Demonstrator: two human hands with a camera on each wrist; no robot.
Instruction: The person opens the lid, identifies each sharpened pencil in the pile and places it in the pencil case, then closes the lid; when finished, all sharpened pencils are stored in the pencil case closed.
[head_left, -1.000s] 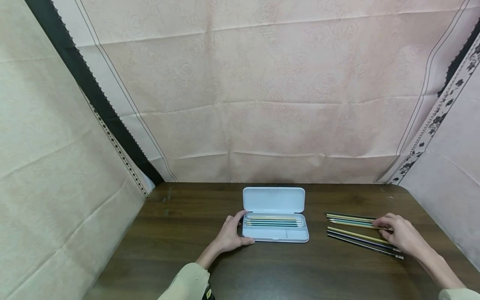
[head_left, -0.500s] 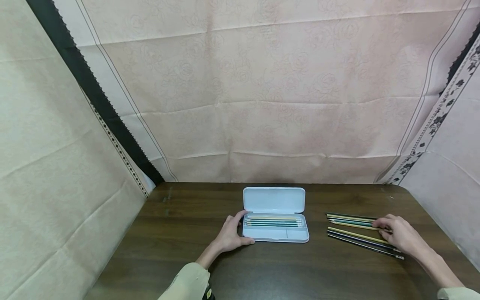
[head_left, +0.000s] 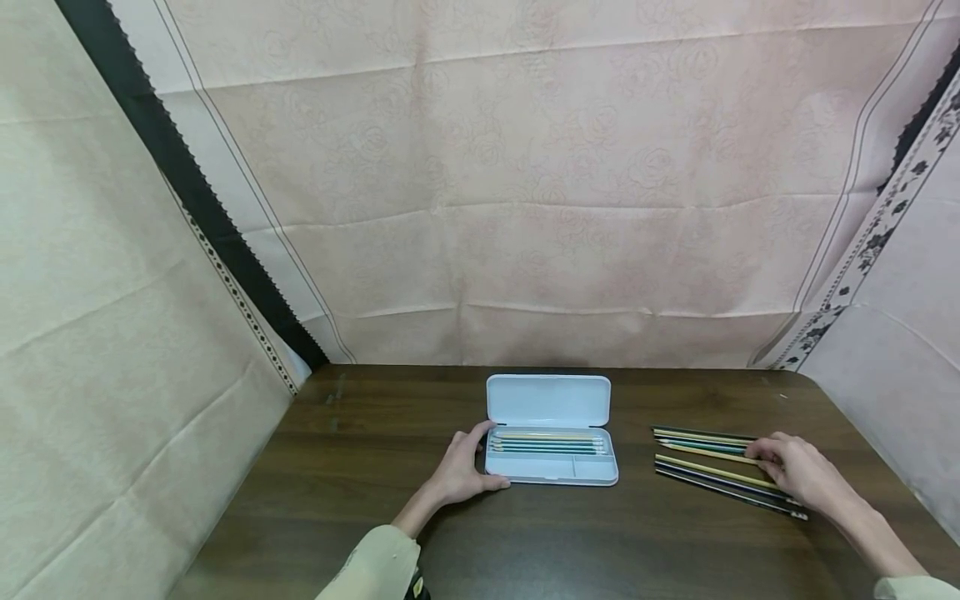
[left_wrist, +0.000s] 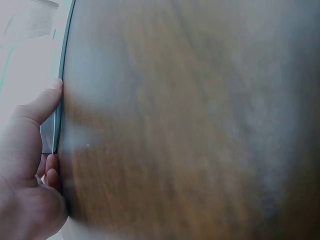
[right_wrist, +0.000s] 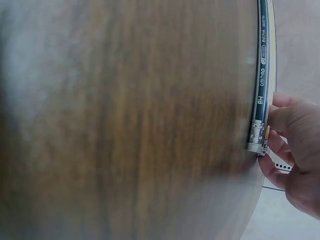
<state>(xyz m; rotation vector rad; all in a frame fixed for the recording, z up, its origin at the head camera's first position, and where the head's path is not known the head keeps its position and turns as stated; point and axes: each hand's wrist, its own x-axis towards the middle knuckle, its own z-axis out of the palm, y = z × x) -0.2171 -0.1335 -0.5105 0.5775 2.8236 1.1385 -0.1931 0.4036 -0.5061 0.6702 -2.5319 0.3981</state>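
Fingers & thumb are spread wide on the L hand (head_left: 463, 473), lower ctr-left of the frame: thumb on the near edge of a lt. blue box (head_left: 528, 470), other fingertips at its left end, so it's holding the box there. L wrist cam has the thumb tip on the box edge too, fingers curled below. Pale green sleeve (head_left: 375, 567) runs off the bottom edge.

Box sits just right of frame ctr, low, flat on the dark wood table (head_left: 555, 542). Its lid (head_left: 548, 400) is open, on the side twd the top of the pic. Several pencils (head_left: 547, 444), green & yellowish, lie side by side in the long upper compartment; a divider (head_left: 572, 467) splits the space below.

Farther right, well apart from the box, are two loose bunches. Upper one incl. a green pencil (head_left: 705, 446) & a yellow pencil (head_left: 712, 453); lower one has another yellow one along its top w/ dark pencils (head_left: 727, 492) beneath, metal ends twd lower right.

R hand (head_left: 798, 471), lower right, has its fingers narrow, pinching the yellow pencil's right end in the upper bunch. R wrist cam shows a dark HB pencil (right_wrist: 261, 85) just beside those fingertips.
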